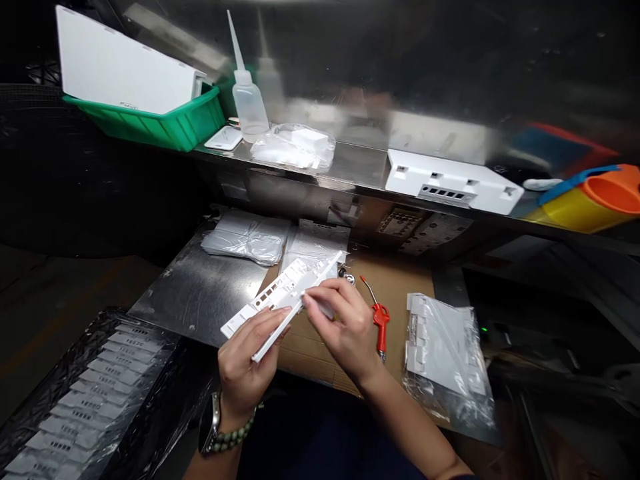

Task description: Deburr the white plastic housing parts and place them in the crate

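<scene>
A long white plastic part (280, 293) with a row of square cutouts is held tilted above the cardboard on the bench. My left hand (253, 353) grips its lower end, fingers wrapped round the edge. My right hand (345, 327) is at the part's right edge, thumb and index finger pinched together; whatever lies between the fingertips is too small to make out. Just right of my right hand lies a red air gun (381, 325) on the cardboard (310, 350). Behind the part are white pieces in clear film (320, 241).
Bagged white parts lie at the back left (245, 237) and right (445, 347) of the bench. The shelf above holds a green bin (160, 127), squeeze bottle (250, 107), plastic bag (295, 147), white housing (450, 183) and yellow container (580, 207). Stacked white parts (95, 400) stand lower left.
</scene>
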Tool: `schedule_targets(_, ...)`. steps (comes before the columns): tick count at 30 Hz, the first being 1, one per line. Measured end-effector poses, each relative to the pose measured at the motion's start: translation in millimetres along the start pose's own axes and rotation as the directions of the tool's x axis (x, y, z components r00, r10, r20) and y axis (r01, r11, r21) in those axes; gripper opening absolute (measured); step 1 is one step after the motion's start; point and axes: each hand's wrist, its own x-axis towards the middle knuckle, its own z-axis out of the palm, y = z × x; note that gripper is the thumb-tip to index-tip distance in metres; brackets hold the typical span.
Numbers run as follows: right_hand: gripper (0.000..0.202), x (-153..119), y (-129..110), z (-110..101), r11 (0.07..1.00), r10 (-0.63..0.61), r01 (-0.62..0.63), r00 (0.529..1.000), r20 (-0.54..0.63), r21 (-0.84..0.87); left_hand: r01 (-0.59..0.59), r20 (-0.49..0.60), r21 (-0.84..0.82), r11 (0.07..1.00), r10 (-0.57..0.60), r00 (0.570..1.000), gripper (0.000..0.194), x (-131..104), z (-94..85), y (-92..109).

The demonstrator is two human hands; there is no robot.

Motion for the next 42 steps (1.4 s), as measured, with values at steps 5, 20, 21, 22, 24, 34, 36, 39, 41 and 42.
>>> schedule_targets(5,0.009,2,6,-8,0.999,-0.030,0.030,1.000,0.007,0.013,0.003,0.008,-0.018,1.000,-0.002,1.000,0.047,-1,6.4,1)
schedule_targets(20,0.010,0,8,-11,0.997,0.011,-0.009,1.000,-0.025,0.082,0.017,0.017,-0.053,0.998,-0.016,1.000,0.048,3,12.0,1)
schedule_targets(21,0.010,0,8,-10,0.995,-0.013,0.013,1.000,0.000,0.102,0.013,0.010,-0.048,0.999,-0.012,1.000,0.048,3,11.8,1)
schedule_targets(22,0.010,0,8,-10,0.994,-0.024,0.023,1.000,0.010,0.110,0.010,0.002,-0.044,0.999,-0.010,1.000,0.048,3,11.5,1)
schedule_targets(24,0.009,2,10,-10,0.997,-0.001,0.003,1.000,-0.021,0.083,0.005,-0.007,-0.045,0.999,-0.005,1.000,0.048,3,10.7,0)
schedule_targets(34,0.008,8,13,-15,0.997,-0.077,0.077,0.997,-0.006,0.022,-0.020,0.020,-0.055,0.998,0.021,1.000,0.049,8,6.0,-2)
schedule_targets(36,0.009,9,15,-16,0.998,-0.047,0.045,0.998,-0.046,-0.031,-0.013,0.018,-0.051,0.999,0.014,1.000,0.049,8,5.1,-2)
schedule_targets(39,0.010,6,11,-13,0.998,-0.061,0.061,0.998,-0.008,-0.009,0.003,0.047,-0.060,0.998,-0.001,0.999,0.051,8,4.2,-2)
schedule_targets(41,0.010,5,10,-12,0.996,-0.087,0.086,0.995,0.048,0.027,0.016,0.060,-0.070,0.997,-0.012,0.998,0.052,7,4.2,-3)
schedule_targets(42,0.010,6,12,-12,0.996,-0.086,0.085,0.995,0.058,0.028,0.022,0.057,-0.075,0.997,-0.018,0.998,0.052,6,4.2,-3)
